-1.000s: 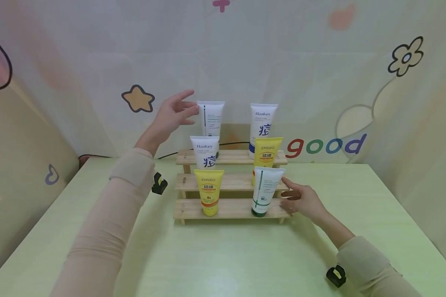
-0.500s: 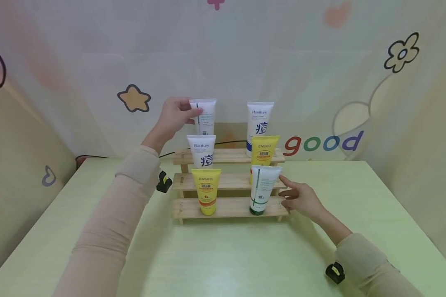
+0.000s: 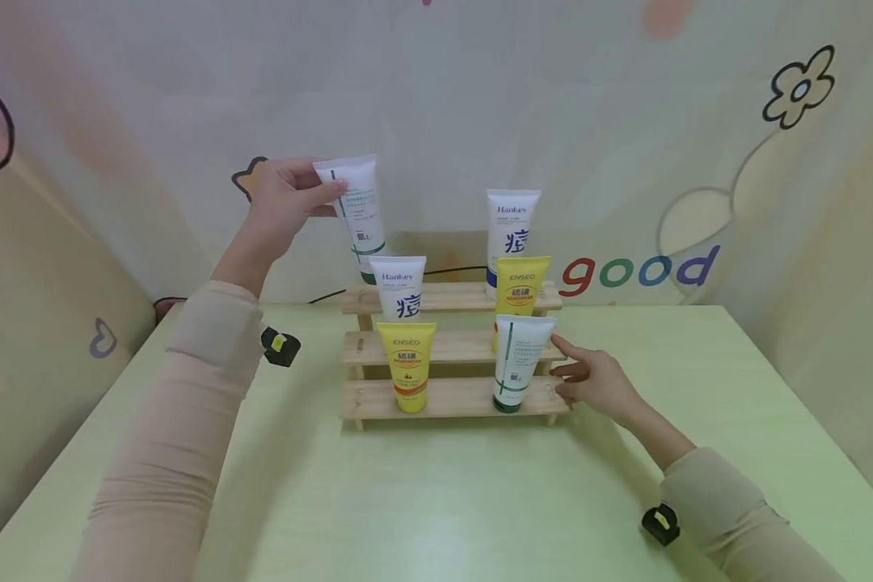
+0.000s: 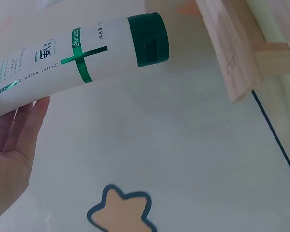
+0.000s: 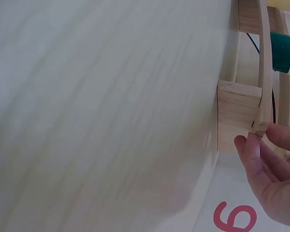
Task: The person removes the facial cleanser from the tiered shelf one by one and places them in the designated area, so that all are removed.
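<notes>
My left hand (image 3: 284, 198) pinches the flat top end of a white tube with a green cap (image 3: 360, 214), thumb on the front and fingers behind. The tube tilts, cap end lower and to the right. In the left wrist view its green cap (image 4: 150, 39) is apart from the rack's shelf end (image 4: 237, 79). My right hand (image 3: 596, 384) is at the right end of the three-step wooden rack (image 3: 458, 398). In the right wrist view the thumb and fingers (image 5: 253, 159) pinch the end of a shelf board (image 5: 265, 96).
On the bottom shelf stand a yellow tube (image 3: 410, 368) and a white-green tube (image 3: 521, 364). Behind them are a white Hankey tube (image 3: 398, 287) and another yellow tube (image 3: 521, 287). One more Hankey tube (image 3: 512, 234) stands on the top shelf, before a printed curtain (image 3: 436, 105).
My left hand has closed on the white-green tube at the top left, then lifted it off the shelf and moved it leftward, tilting it. My right hand stays at the rack's end.
</notes>
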The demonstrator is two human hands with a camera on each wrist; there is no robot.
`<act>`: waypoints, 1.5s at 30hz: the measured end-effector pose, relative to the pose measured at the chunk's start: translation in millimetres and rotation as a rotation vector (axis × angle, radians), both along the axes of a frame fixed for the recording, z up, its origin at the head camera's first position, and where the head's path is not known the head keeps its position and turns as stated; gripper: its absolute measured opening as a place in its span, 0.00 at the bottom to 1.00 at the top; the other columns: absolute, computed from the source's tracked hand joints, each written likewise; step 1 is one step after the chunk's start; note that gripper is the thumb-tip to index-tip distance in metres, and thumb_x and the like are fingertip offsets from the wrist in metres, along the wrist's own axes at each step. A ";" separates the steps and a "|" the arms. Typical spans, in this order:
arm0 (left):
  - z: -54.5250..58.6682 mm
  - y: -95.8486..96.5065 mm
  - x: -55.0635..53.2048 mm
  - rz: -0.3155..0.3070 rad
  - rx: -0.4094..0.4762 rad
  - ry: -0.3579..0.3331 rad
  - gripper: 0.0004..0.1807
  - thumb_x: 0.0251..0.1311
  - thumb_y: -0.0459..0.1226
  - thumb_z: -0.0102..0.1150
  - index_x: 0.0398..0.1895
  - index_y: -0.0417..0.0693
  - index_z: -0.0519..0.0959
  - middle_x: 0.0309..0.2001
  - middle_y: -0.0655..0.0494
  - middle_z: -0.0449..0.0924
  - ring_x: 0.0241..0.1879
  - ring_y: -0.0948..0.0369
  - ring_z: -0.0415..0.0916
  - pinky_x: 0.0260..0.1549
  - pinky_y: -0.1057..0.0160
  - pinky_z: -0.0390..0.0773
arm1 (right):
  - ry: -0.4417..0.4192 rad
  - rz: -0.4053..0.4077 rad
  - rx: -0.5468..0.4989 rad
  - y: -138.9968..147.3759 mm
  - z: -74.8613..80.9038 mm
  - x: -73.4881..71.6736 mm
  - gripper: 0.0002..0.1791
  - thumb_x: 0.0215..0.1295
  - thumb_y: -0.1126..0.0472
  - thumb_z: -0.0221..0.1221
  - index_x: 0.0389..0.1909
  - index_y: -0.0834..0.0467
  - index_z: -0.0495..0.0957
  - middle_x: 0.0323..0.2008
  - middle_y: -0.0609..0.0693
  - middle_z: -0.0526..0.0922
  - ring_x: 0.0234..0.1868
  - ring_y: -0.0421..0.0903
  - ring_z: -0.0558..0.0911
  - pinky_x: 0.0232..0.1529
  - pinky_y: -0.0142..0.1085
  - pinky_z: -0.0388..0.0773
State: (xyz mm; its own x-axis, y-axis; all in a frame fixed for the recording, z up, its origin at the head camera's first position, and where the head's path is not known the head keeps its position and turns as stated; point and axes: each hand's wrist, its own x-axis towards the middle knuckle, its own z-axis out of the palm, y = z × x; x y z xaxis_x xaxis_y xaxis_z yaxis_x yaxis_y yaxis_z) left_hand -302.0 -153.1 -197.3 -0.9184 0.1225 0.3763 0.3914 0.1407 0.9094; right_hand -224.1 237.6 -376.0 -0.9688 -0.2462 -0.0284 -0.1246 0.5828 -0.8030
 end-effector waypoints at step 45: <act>-145.1 -118.6 22.2 0.058 -0.352 -0.443 0.26 0.68 0.44 0.43 0.58 0.30 0.61 0.51 0.38 0.69 0.43 0.55 0.71 0.43 0.57 0.77 | -0.023 -0.014 -0.012 -2.1 0.1 1.7 0.41 0.55 0.74 0.58 0.69 0.56 0.51 0.50 0.70 0.73 0.43 0.56 0.79 0.35 0.38 0.80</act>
State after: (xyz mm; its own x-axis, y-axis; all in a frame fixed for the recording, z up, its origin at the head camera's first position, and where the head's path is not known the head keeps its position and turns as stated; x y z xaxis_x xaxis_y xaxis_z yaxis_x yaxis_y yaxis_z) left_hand -279.8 -271.7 -342.4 -0.9882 0.1154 -0.1012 -0.0346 0.4747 0.8795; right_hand -222.4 235.5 -375.9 -0.9712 -0.2334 -0.0480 -0.0980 0.5748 -0.8124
